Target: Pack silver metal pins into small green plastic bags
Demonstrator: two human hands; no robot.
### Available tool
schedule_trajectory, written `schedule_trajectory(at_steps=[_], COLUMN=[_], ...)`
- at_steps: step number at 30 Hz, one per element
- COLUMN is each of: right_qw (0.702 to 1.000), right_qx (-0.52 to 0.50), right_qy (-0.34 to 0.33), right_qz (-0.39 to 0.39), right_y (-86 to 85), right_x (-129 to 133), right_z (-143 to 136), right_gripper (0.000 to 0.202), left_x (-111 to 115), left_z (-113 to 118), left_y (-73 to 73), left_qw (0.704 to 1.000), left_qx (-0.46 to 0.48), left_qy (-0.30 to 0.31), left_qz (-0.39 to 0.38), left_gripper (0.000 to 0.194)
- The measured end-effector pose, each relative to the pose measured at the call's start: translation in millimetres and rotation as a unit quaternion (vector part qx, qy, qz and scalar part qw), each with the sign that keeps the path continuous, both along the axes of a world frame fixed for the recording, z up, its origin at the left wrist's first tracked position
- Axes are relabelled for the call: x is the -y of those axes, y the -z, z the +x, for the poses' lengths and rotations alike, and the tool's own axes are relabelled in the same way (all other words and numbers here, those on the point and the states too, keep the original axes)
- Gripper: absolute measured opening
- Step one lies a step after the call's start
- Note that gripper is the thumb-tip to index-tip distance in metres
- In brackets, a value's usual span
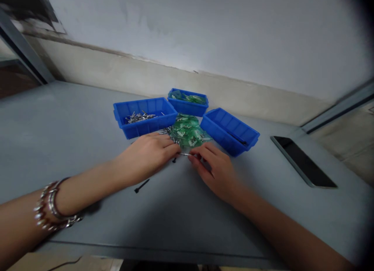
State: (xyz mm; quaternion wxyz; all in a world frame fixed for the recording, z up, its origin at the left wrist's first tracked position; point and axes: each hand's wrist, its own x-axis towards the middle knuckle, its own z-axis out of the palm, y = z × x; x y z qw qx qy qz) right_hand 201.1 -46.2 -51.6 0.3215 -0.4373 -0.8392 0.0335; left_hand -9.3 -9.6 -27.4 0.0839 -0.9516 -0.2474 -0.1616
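My right hand [214, 168] is closed in a pinch on a thin silvery piece [185, 154], too small to name. The piece spans the gap to my left hand [154, 150], whose fingers are bent together palm down; what lies under them is hidden. Just beyond both hands lie green plastic packets [188, 131] with small metal parts in or on them. Loose metal pins [166, 131] spread beside the packets, partly behind my left hand. A small black screw-like piece [174, 160] rests by my left fingertips, and a longer black screw-like piece [142, 186] lies nearer me.
A blue bin [143, 127] at the left holds metal pins. Another blue bin [188, 106] behind holds green packets. The right blue bin [230, 140] has a dark slender item inside. A phone [304, 162] lies at the right of the grey table [73, 138], before a wall.
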Motion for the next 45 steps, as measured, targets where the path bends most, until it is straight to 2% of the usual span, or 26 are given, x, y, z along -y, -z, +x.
schedule_trajectory(at_steps=[6, 17, 28, 33, 38, 43, 45], right_qw=[1.000, 0.999, 0.999, 0.999, 0.999, 0.999, 0.999], right_qx=[0.004, -0.014, -0.028, -0.039, -0.037, -0.032, -0.029], right_qy=[-0.014, -0.041, -0.029, -0.020, -0.031, -0.040, -0.042], right_qz=[0.010, 0.019, 0.015, 0.009, -0.007, -0.014, -0.018], right_y=[1.4, -0.1, 0.9, 4.2, 8.9, 9.5, 9.4], right_x=[0, 0, 1, 6, 11, 15, 17], right_z=[0, -2, -3, 0, 7, 13, 15], right_gripper=[0.022, 0.023, 0.018, 0.015, 0.016, 0.016, 0.016], left_x=[1, 4, 3, -3, -13, -10, -7], left_z=[3, 3, 4, -3, -11, -13, -12], left_y=[1.4, -1.3, -2.5, -5.2, -6.4, -16.5, -22.0], left_qw=[1.000, 0.999, 0.998, 0.995, 0.976, 0.937, 0.935], left_qx=[0.004, 0.020, 0.026, 0.005, 0.002, -0.019, -0.047], left_qy=[-0.012, 0.029, 0.031, -0.045, -0.185, -0.333, -0.344], left_qz=[-0.009, -0.013, 0.037, 0.094, 0.118, 0.107, 0.076], left_gripper=[0.025, 0.033, 0.033, 0.031, 0.025, 0.031, 0.034])
